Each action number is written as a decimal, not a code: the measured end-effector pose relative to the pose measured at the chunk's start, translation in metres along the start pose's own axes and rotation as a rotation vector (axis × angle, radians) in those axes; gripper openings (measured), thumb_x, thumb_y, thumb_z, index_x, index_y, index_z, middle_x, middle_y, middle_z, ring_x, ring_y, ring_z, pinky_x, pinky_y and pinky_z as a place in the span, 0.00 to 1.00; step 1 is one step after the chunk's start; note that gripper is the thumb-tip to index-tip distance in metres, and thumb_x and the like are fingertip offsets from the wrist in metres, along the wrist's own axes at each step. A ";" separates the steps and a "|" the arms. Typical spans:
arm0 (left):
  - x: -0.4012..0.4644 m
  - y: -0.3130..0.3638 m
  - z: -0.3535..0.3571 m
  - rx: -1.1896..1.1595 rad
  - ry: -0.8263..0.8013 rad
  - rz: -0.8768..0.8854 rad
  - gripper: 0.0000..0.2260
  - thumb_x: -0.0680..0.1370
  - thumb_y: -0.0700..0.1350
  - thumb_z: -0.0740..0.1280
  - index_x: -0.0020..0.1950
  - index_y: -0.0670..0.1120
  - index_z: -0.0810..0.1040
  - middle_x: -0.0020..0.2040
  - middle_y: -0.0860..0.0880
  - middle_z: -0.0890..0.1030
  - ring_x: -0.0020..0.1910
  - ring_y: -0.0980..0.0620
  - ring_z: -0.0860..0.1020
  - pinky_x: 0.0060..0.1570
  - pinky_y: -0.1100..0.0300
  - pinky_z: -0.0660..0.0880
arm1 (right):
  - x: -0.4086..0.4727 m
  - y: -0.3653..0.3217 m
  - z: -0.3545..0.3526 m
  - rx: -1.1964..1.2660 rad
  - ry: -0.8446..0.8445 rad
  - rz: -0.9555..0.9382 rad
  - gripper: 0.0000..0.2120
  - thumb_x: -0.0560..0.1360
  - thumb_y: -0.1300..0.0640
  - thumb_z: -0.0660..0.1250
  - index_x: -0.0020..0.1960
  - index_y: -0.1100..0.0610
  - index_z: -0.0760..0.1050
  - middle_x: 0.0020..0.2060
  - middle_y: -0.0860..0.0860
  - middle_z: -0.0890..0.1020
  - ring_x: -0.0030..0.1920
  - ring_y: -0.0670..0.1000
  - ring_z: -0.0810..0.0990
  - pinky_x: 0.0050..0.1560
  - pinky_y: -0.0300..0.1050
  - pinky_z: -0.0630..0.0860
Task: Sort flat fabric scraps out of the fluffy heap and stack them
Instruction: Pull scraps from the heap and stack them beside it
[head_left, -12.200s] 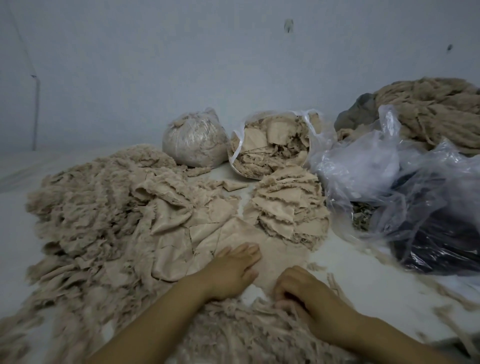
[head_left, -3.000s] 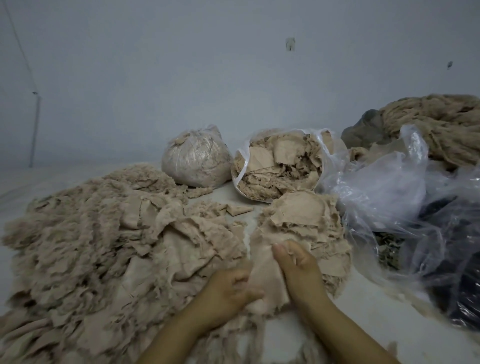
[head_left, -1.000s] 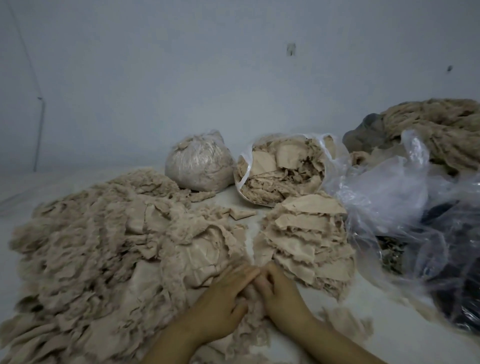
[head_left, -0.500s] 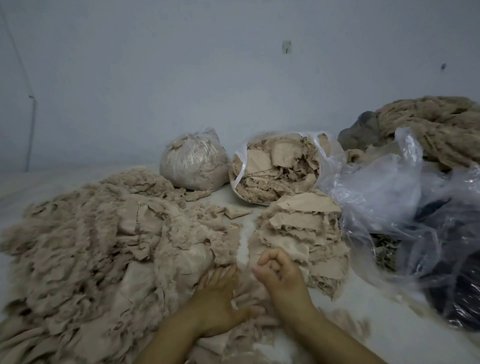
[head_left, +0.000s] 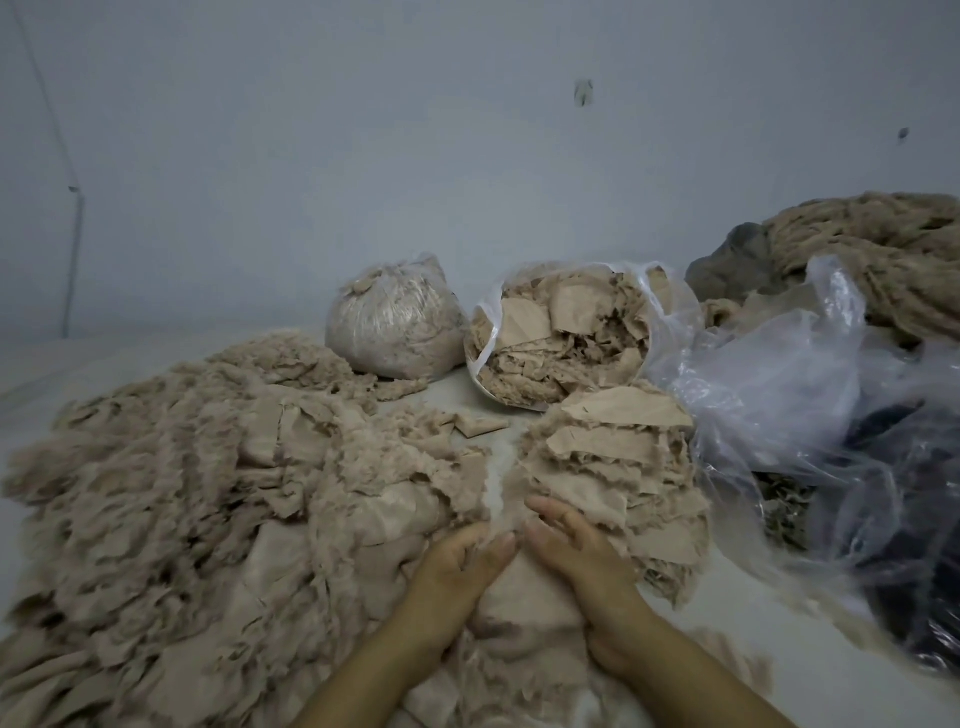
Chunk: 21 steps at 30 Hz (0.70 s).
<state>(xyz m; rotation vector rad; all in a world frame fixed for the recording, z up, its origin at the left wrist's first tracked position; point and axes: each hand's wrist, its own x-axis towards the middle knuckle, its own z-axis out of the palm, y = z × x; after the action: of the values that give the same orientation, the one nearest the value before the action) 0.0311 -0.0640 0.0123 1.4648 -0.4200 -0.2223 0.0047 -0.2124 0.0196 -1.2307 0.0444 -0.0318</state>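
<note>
Beige flat scrap (head_left: 524, 597) lies between fluffy heap (head_left: 208, 493) and scrap stack (head_left: 618, 467), left hand (head_left: 457, 566) and right hand (head_left: 582, 551) resting on it, fingers extended and loosely spread, gripping nothing.

Two hands (head_left: 524, 566), one fluffy heap (head_left: 171, 499), one stack of flat scraps (head_left: 618, 467), two filled bags (head_left: 395, 322).

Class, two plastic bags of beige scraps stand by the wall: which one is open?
The right-hand clear plastic bag, mouth gaping, flat beige scraps showing; the rounder left bag is closed up.
</note>
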 end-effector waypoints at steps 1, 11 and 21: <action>0.000 0.000 0.002 0.028 0.027 0.041 0.12 0.74 0.52 0.66 0.45 0.44 0.82 0.40 0.48 0.84 0.38 0.55 0.80 0.35 0.64 0.76 | 0.002 0.001 0.000 -0.038 0.019 0.010 0.12 0.67 0.55 0.75 0.49 0.57 0.80 0.44 0.55 0.84 0.42 0.52 0.83 0.40 0.45 0.79; -0.006 0.007 0.000 0.093 0.106 0.088 0.14 0.77 0.49 0.62 0.34 0.50 0.81 0.32 0.54 0.80 0.33 0.59 0.76 0.34 0.67 0.72 | 0.000 0.000 -0.002 -0.206 0.029 -0.127 0.07 0.74 0.52 0.68 0.45 0.56 0.76 0.33 0.50 0.80 0.35 0.49 0.78 0.37 0.38 0.76; -0.008 0.015 -0.004 0.242 0.138 -0.017 0.16 0.71 0.52 0.69 0.31 0.42 0.74 0.29 0.48 0.73 0.30 0.53 0.71 0.33 0.63 0.68 | 0.007 0.001 -0.009 -0.152 0.151 -0.298 0.10 0.77 0.64 0.64 0.37 0.58 0.72 0.24 0.48 0.74 0.26 0.43 0.69 0.30 0.33 0.68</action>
<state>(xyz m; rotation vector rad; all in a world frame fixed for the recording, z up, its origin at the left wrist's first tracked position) 0.0235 -0.0561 0.0256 1.7102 -0.3306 -0.0841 0.0117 -0.2207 0.0154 -1.3765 -0.0063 -0.3871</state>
